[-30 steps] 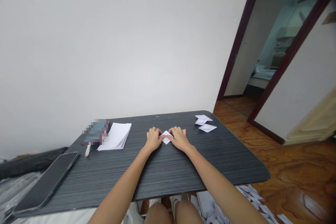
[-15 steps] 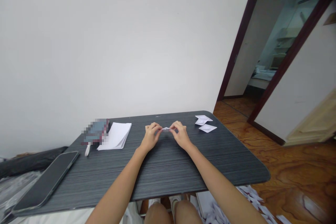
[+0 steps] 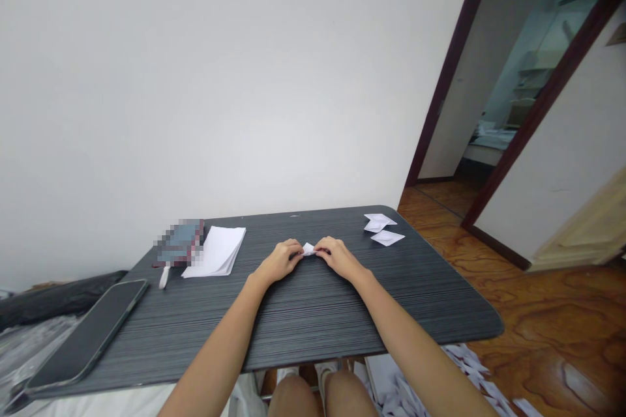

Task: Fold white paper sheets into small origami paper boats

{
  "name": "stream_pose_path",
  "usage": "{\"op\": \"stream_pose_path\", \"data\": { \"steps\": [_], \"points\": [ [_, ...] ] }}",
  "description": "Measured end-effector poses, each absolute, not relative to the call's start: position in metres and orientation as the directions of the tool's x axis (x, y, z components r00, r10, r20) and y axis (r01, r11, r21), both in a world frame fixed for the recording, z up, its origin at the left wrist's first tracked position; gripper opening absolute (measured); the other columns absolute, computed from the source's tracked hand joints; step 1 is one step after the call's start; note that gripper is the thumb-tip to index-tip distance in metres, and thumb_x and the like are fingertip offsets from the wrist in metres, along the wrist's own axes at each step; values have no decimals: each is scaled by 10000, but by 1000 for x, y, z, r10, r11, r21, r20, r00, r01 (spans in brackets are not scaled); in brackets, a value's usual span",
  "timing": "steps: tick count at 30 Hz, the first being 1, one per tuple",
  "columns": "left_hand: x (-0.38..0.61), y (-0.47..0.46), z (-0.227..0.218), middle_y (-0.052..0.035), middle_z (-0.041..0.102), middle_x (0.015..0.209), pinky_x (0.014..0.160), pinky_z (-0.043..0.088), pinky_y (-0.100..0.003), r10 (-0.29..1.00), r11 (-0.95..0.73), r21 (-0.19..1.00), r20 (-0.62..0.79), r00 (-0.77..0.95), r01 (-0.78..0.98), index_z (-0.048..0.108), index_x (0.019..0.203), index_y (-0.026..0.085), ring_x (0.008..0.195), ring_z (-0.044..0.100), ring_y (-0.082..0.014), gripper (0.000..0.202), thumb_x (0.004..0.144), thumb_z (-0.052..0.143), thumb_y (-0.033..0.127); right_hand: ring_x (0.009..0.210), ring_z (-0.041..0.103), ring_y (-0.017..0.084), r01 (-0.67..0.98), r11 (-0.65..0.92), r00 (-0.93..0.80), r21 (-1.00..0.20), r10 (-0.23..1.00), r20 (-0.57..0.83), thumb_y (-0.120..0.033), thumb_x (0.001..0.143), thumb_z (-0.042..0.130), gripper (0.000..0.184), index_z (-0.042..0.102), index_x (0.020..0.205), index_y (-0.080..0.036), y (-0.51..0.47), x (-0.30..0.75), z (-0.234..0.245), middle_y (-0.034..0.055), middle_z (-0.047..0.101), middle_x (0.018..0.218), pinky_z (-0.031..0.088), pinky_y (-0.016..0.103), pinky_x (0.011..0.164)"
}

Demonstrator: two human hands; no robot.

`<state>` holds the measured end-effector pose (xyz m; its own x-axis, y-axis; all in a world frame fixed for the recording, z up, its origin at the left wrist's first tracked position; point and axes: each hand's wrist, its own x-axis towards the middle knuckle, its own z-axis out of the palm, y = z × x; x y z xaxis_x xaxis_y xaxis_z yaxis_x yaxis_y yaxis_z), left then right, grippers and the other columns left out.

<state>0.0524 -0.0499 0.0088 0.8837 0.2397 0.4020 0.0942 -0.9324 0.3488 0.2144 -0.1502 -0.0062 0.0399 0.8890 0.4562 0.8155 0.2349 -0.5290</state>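
Observation:
A small folded white paper [image 3: 308,249] is pinched between my two hands over the middle of the dark table [image 3: 313,313]. My left hand [image 3: 282,259] grips its left end with thumb and fingers. On the opposite side, my right hand [image 3: 339,256] pinches the right end. The paper's centre rises to a small point, while its ends are hidden by my fingertips. Toward the back right of the table lie several folded paper boats [image 3: 388,238], pointed at both ends.
Left of my hands lies a stack of white paper sheets [image 3: 215,251], beside a partly blurred dark red-edged object [image 3: 180,244] with a white handle [image 3: 164,277]. A dark phone [image 3: 88,332] rests at the left table edge. More folded papers [image 3: 469,365] lie below the right side.
Both hands have come down and slightly nearer with the paper between them. Its raised middle now shows more fully. The other papers stay where they were.

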Motion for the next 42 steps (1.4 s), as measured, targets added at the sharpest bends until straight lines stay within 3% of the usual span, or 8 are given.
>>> {"op": "stream_pose_path", "data": {
  "steps": [5,12,19,26,32,36,42],
  "points": [
    [57,-47,4,-22,557,708,657,382,-225,365,-895,404,415,833,191,603,837,155,673,487,-114,175,780,442,195,666,495,120,798,173,134,-578,883,449,-164,749,485,134,615,779,-168,-144,214,-9,23,601,729,363,227,643],
    [59,-44,0,-24,588,685,620,372,-226,611,-756,531,358,706,384,635,719,147,649,487,-122,122,689,554,233,586,486,109,766,84,217,-638,900,379,-187,754,450,152,589,698,-161,-139,213,-10,14,575,633,334,209,571],
    [59,-44,1,-12,588,629,559,343,-215,654,-695,590,280,703,412,648,723,147,564,459,-104,160,685,535,253,611,476,109,798,31,233,-602,905,356,-199,746,459,142,575,674,-157,-140,210,-6,20,569,654,322,208,581],
    [61,-44,1,8,583,622,550,351,-202,653,-663,653,264,710,367,589,777,147,544,460,-93,157,658,545,241,587,493,114,763,-45,300,-645,908,292,-233,717,497,126,589,669,-163,-139,215,-7,14,576,616,329,213,563],
    [66,-47,4,34,536,551,556,350,-201,672,-660,615,227,705,431,573,768,169,527,469,-91,123,657,523,184,622,502,123,756,-106,336,-646,910,244,-229,714,505,96,579,692,-173,-134,215,-10,24,587,663,331,224,589],
    [68,-48,5,47,503,524,572,356,-208,655,-677,592,214,725,438,572,828,182,509,463,-90,188,660,499,141,721,476,134,801,-174,362,-572,903,232,-234,716,514,65,555,719,-184,-134,212,-12,22,552,736,314,247,658],
    [66,-44,-4,-11,461,608,651,375,-254,593,-797,390,357,722,461,644,766,195,643,465,-131,258,698,419,88,856,400,178,851,-296,419,-433,881,221,-293,754,474,107,509,841,-241,-142,203,-10,29,482,869,261,313,715]
  ]
}}
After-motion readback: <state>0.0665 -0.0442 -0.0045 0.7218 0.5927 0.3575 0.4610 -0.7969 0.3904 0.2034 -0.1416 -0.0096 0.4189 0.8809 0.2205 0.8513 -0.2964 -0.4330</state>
